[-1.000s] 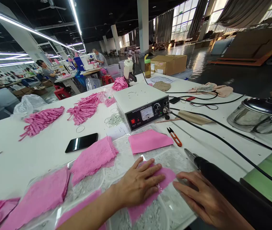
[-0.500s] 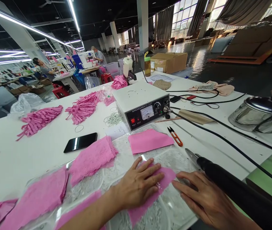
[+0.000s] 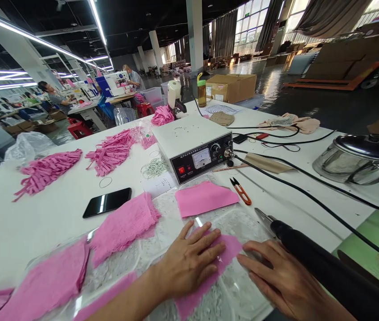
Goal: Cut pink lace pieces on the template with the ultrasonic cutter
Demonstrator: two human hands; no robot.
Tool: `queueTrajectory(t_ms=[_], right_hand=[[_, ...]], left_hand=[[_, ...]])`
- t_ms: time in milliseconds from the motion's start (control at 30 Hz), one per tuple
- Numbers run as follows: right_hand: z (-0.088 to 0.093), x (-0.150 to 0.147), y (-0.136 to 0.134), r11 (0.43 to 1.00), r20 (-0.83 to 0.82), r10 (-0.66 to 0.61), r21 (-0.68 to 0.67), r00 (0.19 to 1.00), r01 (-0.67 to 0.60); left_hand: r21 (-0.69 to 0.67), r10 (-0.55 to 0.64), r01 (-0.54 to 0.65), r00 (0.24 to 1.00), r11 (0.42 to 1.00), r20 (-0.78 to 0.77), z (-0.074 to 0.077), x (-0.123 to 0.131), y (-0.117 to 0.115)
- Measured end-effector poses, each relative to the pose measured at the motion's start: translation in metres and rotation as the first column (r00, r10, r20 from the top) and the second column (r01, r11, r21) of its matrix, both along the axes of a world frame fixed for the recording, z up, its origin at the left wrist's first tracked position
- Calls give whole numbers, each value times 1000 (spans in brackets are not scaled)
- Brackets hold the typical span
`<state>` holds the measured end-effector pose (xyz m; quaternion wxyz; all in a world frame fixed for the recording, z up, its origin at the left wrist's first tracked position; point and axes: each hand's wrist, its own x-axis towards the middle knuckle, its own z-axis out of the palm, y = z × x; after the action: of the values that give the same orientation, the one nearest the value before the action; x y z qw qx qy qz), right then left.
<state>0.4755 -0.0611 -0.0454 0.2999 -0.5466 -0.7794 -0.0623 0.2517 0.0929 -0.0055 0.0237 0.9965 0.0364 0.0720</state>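
Observation:
My left hand (image 3: 192, 256) lies flat on a pink fabric piece (image 3: 231, 249), its fingers spread. My right hand (image 3: 276, 267) is at that piece's right edge, fingers stretched out and fingertips touching or very near the fabric. Alongside it runs a black-handled tool with a metal tip (image 3: 292, 236); whether hand and tool touch I cannot tell. Beneath the fabric is a clear plastic sheet (image 3: 229, 292). Above my hands lies a flat pink piece (image 3: 205, 199). To the left are lace-edged pink pieces (image 3: 125, 225) and a larger pink stack (image 3: 47, 281).
A control box with a meter (image 3: 202, 156) stands mid-table, its black cable (image 3: 289, 183) running right. Around it lie orange thread snips (image 3: 241, 191), a phone (image 3: 107, 202), rubber bands (image 3: 156, 167), pink strip bundles (image 3: 50, 167) and a lidded glass pot (image 3: 356, 160).
The view has shifted slightly, so everything sits a little further left. Both hands keep nearly the same pose on and beside the fabric piece.

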Motion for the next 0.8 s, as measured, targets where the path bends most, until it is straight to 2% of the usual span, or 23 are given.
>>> queueTrajectory(t_ms=[167,333,633,700,800], right_hand=[[3,-3,-2,998,-37,-61,-16,997,60],[-1,-9,-5,995,-67,-96,-23,993,94],[4,-7,-1,999,-68,-48,-28,997,46],[2,-8,-4,996,-127,-87,-4,988,87],[-4,-5,-17,968,-291,-226,42,929,249]], left_hand=[[-13,-60,60,998,998,-14,8,7,4],[-4,-97,97,995,995,-9,7,10,6],[24,-93,92,996,995,13,4,7,6],[24,-90,90,996,996,14,4,8,6],[22,-93,92,996,995,6,5,8,5]])
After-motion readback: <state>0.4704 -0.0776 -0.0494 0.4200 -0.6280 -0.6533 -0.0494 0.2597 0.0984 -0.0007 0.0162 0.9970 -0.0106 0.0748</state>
